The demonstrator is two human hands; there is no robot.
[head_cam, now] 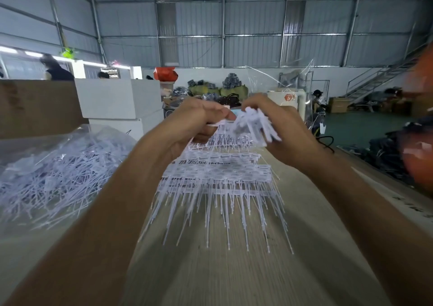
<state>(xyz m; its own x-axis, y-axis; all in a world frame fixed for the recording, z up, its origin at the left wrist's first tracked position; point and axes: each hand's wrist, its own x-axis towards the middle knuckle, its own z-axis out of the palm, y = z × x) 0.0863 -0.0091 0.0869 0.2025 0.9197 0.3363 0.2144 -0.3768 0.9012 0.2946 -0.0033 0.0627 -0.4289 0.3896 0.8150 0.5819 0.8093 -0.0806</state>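
Single head cam, wide-angle, riding at eye level.
It's looking forward and slightly down along the table [234, 277], which is running up from the bottom edge; left hand [187, 120] and right hand [281, 130] are sitting close, mid-frame, at the ties [218, 176]. Upper half is taking in the far wall [210, 72] and roof [199, 17]; straight lines are bowing at the edges.
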